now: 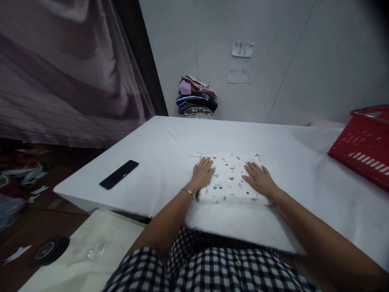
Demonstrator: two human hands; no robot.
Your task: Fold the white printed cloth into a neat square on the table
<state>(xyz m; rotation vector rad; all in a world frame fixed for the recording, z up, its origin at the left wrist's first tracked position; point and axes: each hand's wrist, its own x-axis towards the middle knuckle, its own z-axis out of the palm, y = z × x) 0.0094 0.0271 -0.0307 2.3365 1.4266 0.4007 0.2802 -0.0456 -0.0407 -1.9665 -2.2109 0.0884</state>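
Note:
A white cloth with small printed figures point(229, 178) lies folded into a flat rectangle near the table's front edge. My left hand point(203, 173) rests on its left side, fingers stretched out and pointing away from me. On the right side of the cloth, my right hand point(259, 177) lies flat with its fingers spread. Both palms face down and touch the fabric, and neither hand grips it. A bracelet point(189, 192) circles my left wrist.
The table point(170, 142) has a white cover. A black phone point(119, 174) lies at its left, and a red plastic basket point(361, 142) stands at the right. Folded clothes point(197, 97) are stacked beyond the far edge, against the wall. A pale surface point(91, 251) sits lower at front left.

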